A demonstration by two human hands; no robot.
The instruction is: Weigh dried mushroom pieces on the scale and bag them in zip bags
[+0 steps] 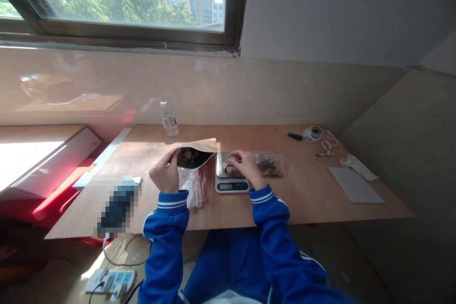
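Note:
My left hand (166, 171) grips the edge of a brown paper pouch (201, 144), tilted so its dark mouth faces me. Pale brown pieces, like dried slices, show inside it. Over the small digital scale (232, 185), my right hand (245, 164) pinches a brownish piece (234, 158) of the same sort. Beneath those fingers a pale slice (227, 167) rests on the metal plate. Right of the scale lies a clear plastic bag (271, 165) with dark brown pieces in it. Several clear zip bags with red strips (195, 187) lie below the pouch.
A water bottle (168, 119) stands at the back left. On the right are a screwdriver (295, 136), a white dome camera (312, 134) with its cable, and white paper (356, 185). A blurred-out phone (117, 206) lies at the left edge; a power strip (111, 282) sits below.

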